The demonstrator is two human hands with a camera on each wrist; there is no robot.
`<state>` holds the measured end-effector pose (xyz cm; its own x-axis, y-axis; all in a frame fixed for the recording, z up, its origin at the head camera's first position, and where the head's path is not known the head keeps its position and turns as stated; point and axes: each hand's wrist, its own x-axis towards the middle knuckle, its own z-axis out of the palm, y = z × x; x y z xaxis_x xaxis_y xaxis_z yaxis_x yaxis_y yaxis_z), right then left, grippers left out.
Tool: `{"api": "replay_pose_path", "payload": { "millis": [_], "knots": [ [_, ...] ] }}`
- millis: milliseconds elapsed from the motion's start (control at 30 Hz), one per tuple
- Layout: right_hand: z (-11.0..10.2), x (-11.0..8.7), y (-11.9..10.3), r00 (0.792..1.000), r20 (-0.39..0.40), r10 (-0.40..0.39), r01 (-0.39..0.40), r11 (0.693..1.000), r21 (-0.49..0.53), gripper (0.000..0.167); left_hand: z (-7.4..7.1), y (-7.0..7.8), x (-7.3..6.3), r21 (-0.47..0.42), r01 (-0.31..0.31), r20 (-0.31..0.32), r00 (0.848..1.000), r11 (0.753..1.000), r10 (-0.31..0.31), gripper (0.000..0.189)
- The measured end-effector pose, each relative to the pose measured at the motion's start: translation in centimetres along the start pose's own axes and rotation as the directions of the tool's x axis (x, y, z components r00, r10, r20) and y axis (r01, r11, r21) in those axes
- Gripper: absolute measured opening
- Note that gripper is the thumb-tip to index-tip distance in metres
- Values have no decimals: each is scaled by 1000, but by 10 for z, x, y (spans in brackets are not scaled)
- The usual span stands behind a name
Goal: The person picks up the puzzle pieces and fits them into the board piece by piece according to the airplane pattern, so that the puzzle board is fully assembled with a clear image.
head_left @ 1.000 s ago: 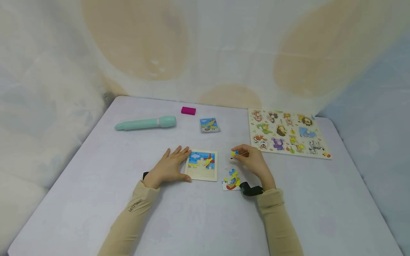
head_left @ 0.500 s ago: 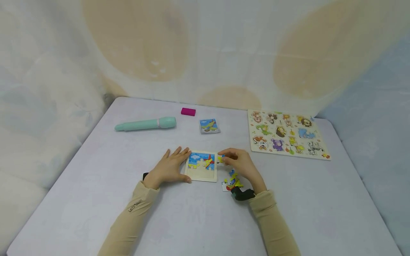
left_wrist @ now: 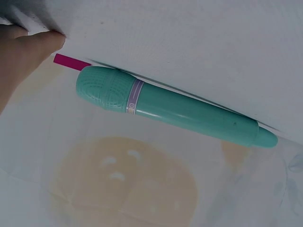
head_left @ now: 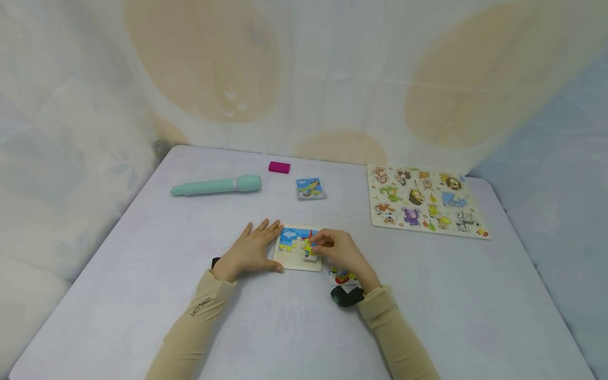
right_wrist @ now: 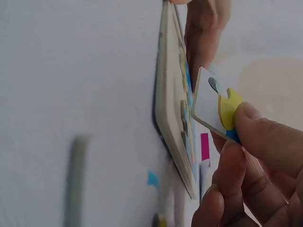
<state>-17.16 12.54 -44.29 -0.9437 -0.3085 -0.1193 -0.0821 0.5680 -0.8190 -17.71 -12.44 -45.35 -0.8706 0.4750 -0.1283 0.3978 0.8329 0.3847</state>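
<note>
A small square wooden puzzle tray (head_left: 295, 268) lies in the middle of the table, its upper part filled with blue sky, cloud and plane pieces. Flat beside it, with fingers spread, my left hand (head_left: 249, 249) touches the tray's left edge. My right hand (head_left: 339, 250) pinches a white, yellow and blue puzzle piece (right_wrist: 218, 105) between thumb and fingers, over the right side of the tray. More loose puzzle pieces (head_left: 343, 276) lie below the right hand, partly hidden by it and its wrist camera.
A teal toy microphone (head_left: 216, 185) lies at the back left, near a magenta block (head_left: 279, 167). A small airplane picture square (head_left: 311, 188) sits behind the tray. An animal puzzle board (head_left: 427, 203) lies at the back right, by the curtain.
My right hand has moved left with the pinched puzzle piece, from beside the tray to over its right side. The left hand has stayed in place.
</note>
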Motion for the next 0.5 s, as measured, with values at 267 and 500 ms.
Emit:
{"api": "replay_pose_path", "payload": {
  "millis": [267,500],
  "knots": [
    [4,0,1,999,40,-26,28,999,-46,9,2,-2,1,-9,-1,0,1000,1000,1,109],
    [5,0,-2,997,63,-38,42,997,-60,8,1,-1,0,-9,-1,0,1000,1000,1,108]
  ]
}}
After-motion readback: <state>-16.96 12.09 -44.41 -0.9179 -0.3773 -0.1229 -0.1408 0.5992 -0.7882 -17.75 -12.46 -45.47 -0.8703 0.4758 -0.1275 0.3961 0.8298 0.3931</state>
